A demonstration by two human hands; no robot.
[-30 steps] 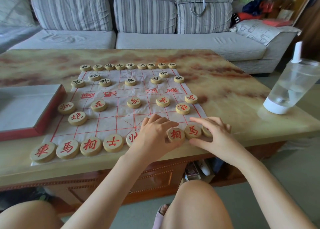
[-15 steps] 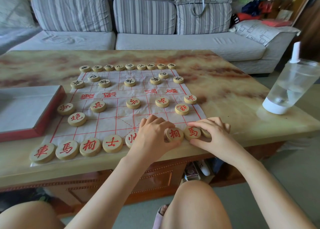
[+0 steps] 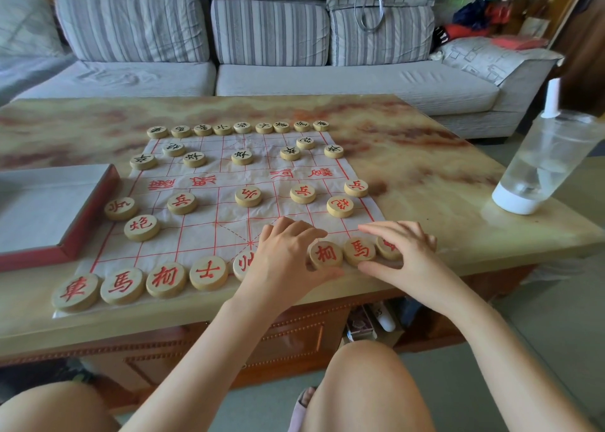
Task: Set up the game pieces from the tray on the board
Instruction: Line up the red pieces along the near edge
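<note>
Game pieces (image 3: 208,272) were lined up on the paper board's (image 3: 209,232) near edge, red-marked; black-marked ones sat along the far edge. Left hand (image 3: 288,261) was pinched on one red disc (image 3: 325,254), thumb below, fingers above. Right hand (image 3: 404,255) was held narrow around two neighbouring discs (image 3: 359,251), touching them. Tray (image 3: 88,215) was seen at left on the desk (image 3: 425,183), bottle (image 3: 543,166) at right.

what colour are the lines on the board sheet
Red lines on a white board sheet, seen clearest in the head view, the only one.
</note>
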